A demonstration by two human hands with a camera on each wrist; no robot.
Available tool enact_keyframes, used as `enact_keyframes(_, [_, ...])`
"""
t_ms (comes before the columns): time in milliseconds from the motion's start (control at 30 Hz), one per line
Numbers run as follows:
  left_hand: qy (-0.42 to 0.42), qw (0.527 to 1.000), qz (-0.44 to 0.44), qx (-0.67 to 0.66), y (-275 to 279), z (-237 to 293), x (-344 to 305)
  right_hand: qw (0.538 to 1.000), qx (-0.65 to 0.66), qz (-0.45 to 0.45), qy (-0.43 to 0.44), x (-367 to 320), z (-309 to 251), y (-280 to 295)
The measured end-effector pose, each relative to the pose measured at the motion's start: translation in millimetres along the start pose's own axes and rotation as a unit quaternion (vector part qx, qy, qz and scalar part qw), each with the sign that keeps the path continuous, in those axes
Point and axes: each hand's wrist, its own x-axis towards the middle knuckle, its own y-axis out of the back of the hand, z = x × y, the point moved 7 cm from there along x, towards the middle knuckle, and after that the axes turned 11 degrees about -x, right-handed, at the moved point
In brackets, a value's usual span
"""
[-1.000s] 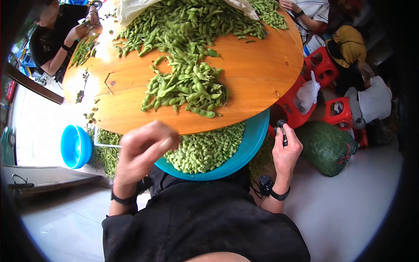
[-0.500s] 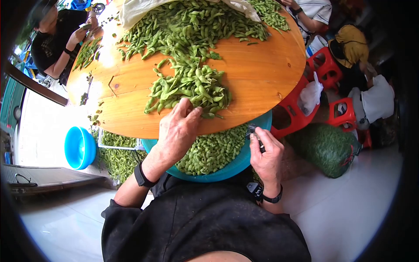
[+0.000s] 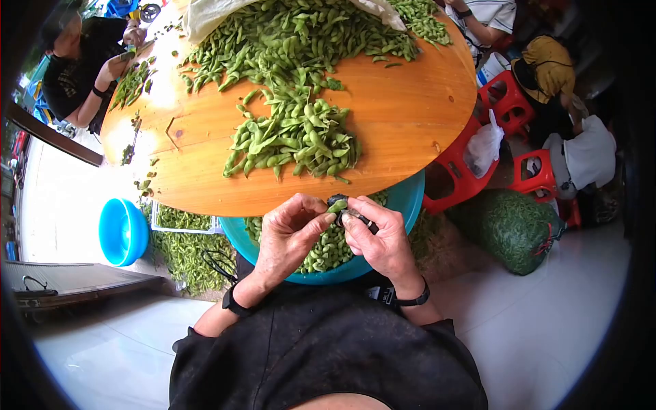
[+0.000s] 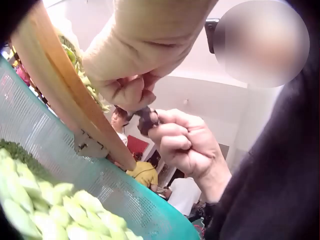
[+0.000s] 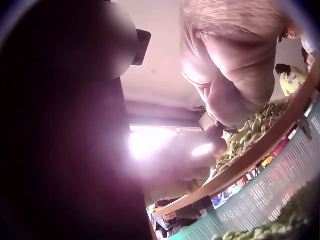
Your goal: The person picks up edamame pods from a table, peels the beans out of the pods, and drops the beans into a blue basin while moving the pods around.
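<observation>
Both hands meet over the near edge of the round wooden table [image 3: 403,143]. My left hand [image 3: 288,232] pinches a green soybean pod [image 3: 335,206] between thumb and fingers. With its fingers curled, my right hand [image 3: 384,240] holds a small black tool [image 3: 371,226] against the pod; its exact kind I cannot tell. In the left wrist view a dark piece [image 4: 147,120] shows between the two hands' fingertips. Below them a teal perforated basket [image 3: 412,205] holds pale green beans [image 3: 326,251]. A small heap of soybean pods [image 3: 301,140] lies on the table just beyond the hands.
A larger pod heap [image 3: 287,48] spreads from a white cloth sack [image 3: 205,20] at the back. Left stand a blue basin [image 3: 123,232] and pods [image 3: 179,256] on the floor. Right are red stools [image 3: 459,167] and a full green net sack [image 3: 516,232]. Other people sit around.
My left hand reached forward to the small pod heap, then drew back with a pod. My right hand moved inward from the right with the black tool, and the hands came together.
</observation>
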Motion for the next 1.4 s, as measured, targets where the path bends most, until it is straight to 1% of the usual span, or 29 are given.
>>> enact_keyframes(33, [0.001, 1.0, 0.001, -0.001, 1, -5, -1, 1.0, 0.001, 0.004, -0.004, 0, 2, 0])
enact_keyframes(100, [-0.073, 0.995, 0.004, 0.066, 3, -2, -3, 1.0, 0.002, 0.008, -0.01, 1, 5, 0])
enact_keyframes(167, [-0.074, 0.994, 0.013, 0.085, 3, -2, -5, 1.0, -0.03, 0.003, -0.008, 3, 6, 0])
enact_keyframes(233, [-0.182, 0.968, 0.009, 0.175, 0, 9, -11, 1.0, -0.024, -0.001, 0.003, 4, 5, -1])
enact_keyframes(267, [-0.18, 0.968, 0.008, 0.174, -2, 11, -12, 1.0, -0.02, -0.005, 0.015, 4, 4, -2])
enact_keyframes(300, [-0.134, 0.987, 0.006, 0.084, -2, 9, -12, 1.0, -0.02, -0.005, 0.014, 3, 4, -1])
enact_keyframes(333, [-0.087, 0.996, 0.005, -0.008, -2, 5, -12, 0.998, 0.054, -0.02, -0.004, 1, 6, -2])
enact_keyframes(367, [-0.015, 0.992, -0.008, -0.123, 1, -2, -9, 0.991, 0.128, -0.035, -0.023, -1, 8, -2])
enact_keyframes(400, [0.036, 0.98, -0.025, -0.196, 0, -8, -7, 0.991, 0.128, -0.034, -0.023, 0, 11, 2])
enact_keyframes(433, [0.086, 0.959, -0.041, -0.268, -1, -14, -7, 0.973, 0.208, -0.093, -0.045, 0, 17, -2])
enact_keyframes(467, [0.086, 0.959, -0.041, -0.268, 1, -14, -7, 0.944, 0.286, -0.151, -0.067, -1, 20, -8])
enact_keyframes(533, [0.199, 0.888, -0.1, -0.402, -10, -23, -13, 0.949, 0.265, -0.157, -0.074, -2, 16, -9])
enact_keyframes(600, [0.21, 0.878, -0.113, -0.414, -9, -26, -14, 0.953, 0.244, -0.162, -0.079, -3, 15, -12])
enact_keyframes(633, [0.221, 0.867, -0.129, -0.427, -11, -28, -15, 0.966, 0.208, -0.147, -0.047, -2, 12, -11])
enact_keyframes(667, [0.22, 0.867, -0.13, -0.427, -11, -28, -15, 0.977, 0.171, -0.13, -0.015, -2, 9, -10])
enact_keyframes(733, [0.142, 0.942, -0.044, -0.299, 5, -25, -9, 0.982, 0.157, -0.102, -0.027, -2, 15, -8])
enact_keyframes(767, [0.142, 0.942, -0.045, -0.3, 1, -24, -11, 0.986, 0.145, -0.075, -0.04, -2, 19, -5])
enact_keyframes(800, [0.071, 0.973, 0.0, -0.22, 3, -14, -11, 0.986, 0.144, -0.075, -0.041, -2, 18, -5])
enact_keyframes(833, [-0.001, 0.99, 0.046, -0.136, 6, -3, -13, 0.983, 0.16, -0.081, -0.04, -2, 15, -7])
enact_keyframes(867, [-0.02, 0.992, 0.05, -0.111, 6, -1, -15, 0.98, 0.175, -0.088, -0.039, -2, 12, -9])
enact_keyframes(1000, [-0.014, 0.994, 0.032, -0.101, 11, -9, -12, 0.992, 0.108, -0.06, -0.034, 1, 11, -10])
enact_keyframes(1033, [0.062, 0.979, 0.018, -0.194, 10, -18, -12, 0.994, 0.092, -0.06, -0.006, 1, 9, -9])
enact_keyframes(1067, [0.137, 0.949, 0.004, -0.285, 6, -26, -13, 0.995, 0.076, -0.06, 0.021, 0, 7, -9])
enact_keyframes(1100, [0.139, 0.948, 0.004, -0.285, 7, -26, -12, 0.995, 0.076, -0.059, 0.02, 0, 8, -8])
enact_keyframes(1167, [0.193, 0.906, -0.055, -0.373, -4, -28, -14, 0.992, 0.098, -0.083, 0.018, -1, 9, -9])
enact_keyframes(1300, [0.196, 0.887, -0.075, -0.412, -5, -37, -16, 0.994, 0.052, -0.078, 0.062, 0, 4, -9])
enact_keyframes(1333, [0.196, 0.887, -0.075, -0.412, -5, -36, -16, 0.996, 0.037, -0.061, 0.05, 0, 1, -8])
enact_keyframes(1367, [0.149, 0.948, -0.048, -0.278, 2, -33, -14, 0.998, 0.021, -0.044, 0.039, 0, 0, -6])
enact_keyframes(1400, [0.099, 0.985, -0.02, -0.138, 7, -27, -12, 0.998, 0.02, -0.044, 0.039, 0, 1, -5])
